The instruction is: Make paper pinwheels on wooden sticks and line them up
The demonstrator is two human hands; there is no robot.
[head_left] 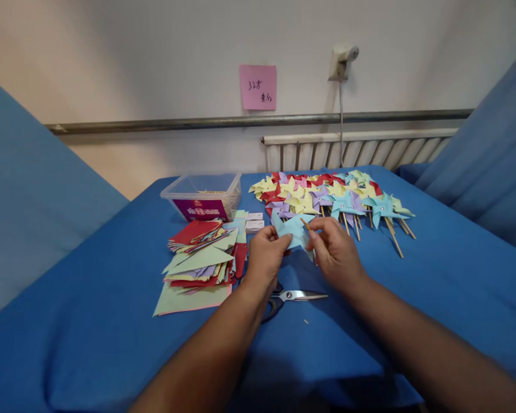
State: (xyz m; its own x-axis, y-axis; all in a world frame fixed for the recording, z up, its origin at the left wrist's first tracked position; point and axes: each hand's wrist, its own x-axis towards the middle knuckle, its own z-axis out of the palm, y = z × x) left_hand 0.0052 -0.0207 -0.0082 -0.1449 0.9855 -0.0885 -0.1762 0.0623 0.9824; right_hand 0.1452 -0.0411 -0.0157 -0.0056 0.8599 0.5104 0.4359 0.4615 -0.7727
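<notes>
Both hands hold a light blue paper pinwheel [291, 228] above the blue table [434, 275]. My left hand [264, 255] pinches its left side. On the right side, my right hand [333, 252] grips the pinwheel together with a thin wooden stick [306, 225] that pokes up from the fingers. Under my hands, flat on the cloth, rest scissors [293, 296] with black handles. A pile of finished pinwheels [331, 198] on sticks lies just behind my hands.
A stack of cut coloured paper [200, 258] lies left of my hands. Behind it stands a clear plastic box [204, 196], with small white boxes [254, 221] beside it. A radiator [352, 149], a pink note [258, 86] and a wall socket [341, 60] are on the far wall.
</notes>
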